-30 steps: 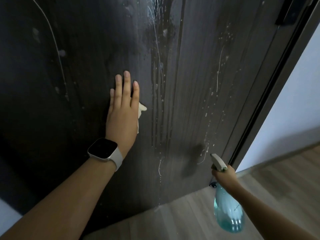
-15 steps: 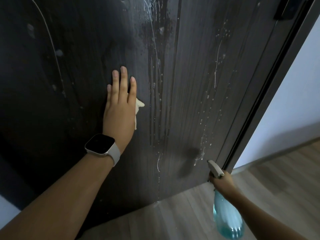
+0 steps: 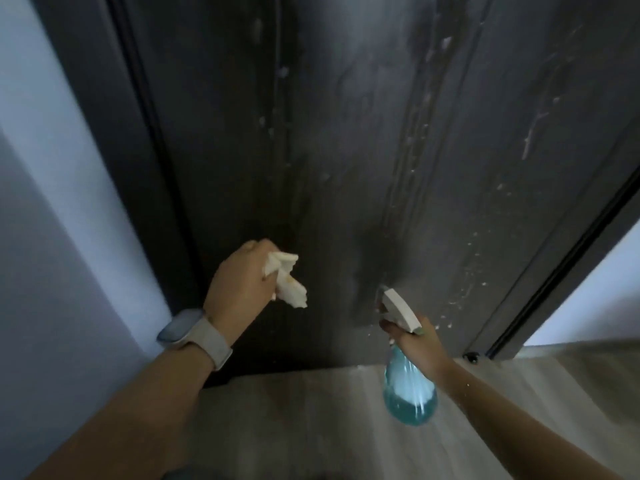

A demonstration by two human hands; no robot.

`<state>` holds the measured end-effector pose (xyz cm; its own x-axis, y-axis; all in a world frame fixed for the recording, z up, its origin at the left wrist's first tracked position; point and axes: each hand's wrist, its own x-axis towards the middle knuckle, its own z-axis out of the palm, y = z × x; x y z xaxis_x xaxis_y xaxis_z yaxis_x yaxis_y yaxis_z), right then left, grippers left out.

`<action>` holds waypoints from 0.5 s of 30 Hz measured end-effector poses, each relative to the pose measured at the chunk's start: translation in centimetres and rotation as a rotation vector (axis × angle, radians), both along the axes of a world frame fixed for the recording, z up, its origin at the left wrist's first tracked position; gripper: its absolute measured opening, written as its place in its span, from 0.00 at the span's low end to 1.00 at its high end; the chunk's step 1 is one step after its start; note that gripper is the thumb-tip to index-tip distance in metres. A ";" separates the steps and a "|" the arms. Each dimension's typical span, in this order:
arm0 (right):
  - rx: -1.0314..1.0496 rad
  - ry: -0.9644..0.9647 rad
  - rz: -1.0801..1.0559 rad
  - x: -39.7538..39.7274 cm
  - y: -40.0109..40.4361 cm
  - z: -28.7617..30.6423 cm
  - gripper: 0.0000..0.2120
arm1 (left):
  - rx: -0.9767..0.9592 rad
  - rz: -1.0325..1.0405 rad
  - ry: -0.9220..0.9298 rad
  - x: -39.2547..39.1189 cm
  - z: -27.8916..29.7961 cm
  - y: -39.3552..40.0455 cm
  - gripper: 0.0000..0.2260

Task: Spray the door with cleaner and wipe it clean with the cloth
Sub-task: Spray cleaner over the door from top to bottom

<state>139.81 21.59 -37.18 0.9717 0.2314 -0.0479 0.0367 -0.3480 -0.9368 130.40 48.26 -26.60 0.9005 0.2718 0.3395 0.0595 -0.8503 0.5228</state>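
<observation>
The dark wood-grain door (image 3: 346, 133) fills the upper view, streaked with wet runs and white droplets, thickest toward its right side. My left hand (image 3: 239, 285) grips a bunched cream cloth (image 3: 287, 282) low in front of the door; whether the cloth touches the door I cannot tell. My right hand (image 3: 415, 337) holds a spray bottle (image 3: 408, 386) by its neck, the white trigger head pointing at the door's lower part. The bottle is clear blue with blue cleaner in its bottom.
A pale wall (image 3: 52, 202) stands left of the dark door frame (image 3: 138, 133). The right frame edge and a black seal strip (image 3: 561, 265) run diagonally, with pale wall beyond. Wood-look floor (image 3: 311, 410) lies below. A watch is on my left wrist (image 3: 194, 337).
My left hand left the door, dropped lower and bunched the cloth in its fingers. The view swung left and down, showing the left frame and wall. The bottle stays in my right hand.
</observation>
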 end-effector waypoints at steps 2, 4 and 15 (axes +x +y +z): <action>0.019 -0.013 0.081 -1.2 3.2 -1.1 0.08 | -0.121 0.084 0.141 -2.7 -2.7 2.7 0.06; 0.020 -0.021 0.172 -2.4 6.7 -2.7 0.09 | -0.250 0.156 0.164 -5.8 -5.4 5.6 0.03; -0.540 -0.221 0.568 -6.7 22.5 -13.7 0.12 | -0.971 0.631 0.161 -18.1 -18.8 14.3 0.12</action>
